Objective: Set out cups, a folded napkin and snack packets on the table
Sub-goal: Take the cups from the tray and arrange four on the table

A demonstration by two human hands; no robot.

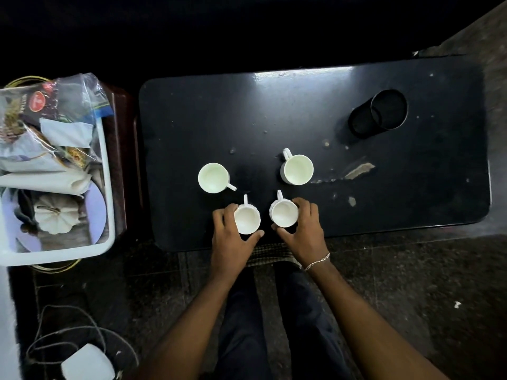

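Note:
Several white cups stand upright on the black table (192, 119). My left hand (229, 242) wraps the near left cup (247, 218). Close beside it, the near right cup (284, 214) is held by my right hand (306, 234). Both of these cups rest on the table near its front edge, handles pointing away from me. Farther back stand a left cup (213, 177) and a right cup (297, 169), untouched. A white basket (107, 171) at the left holds snack packets (41, 105), a folded white napkin (44, 181) and other items.
A black cylindrical holder (380, 113) lies on its side at the table's far right. A chipped patch (359, 170) marks the tabletop right of the cups. On the floor at the lower left lie a white device (86, 363) and a looped cable (68, 325).

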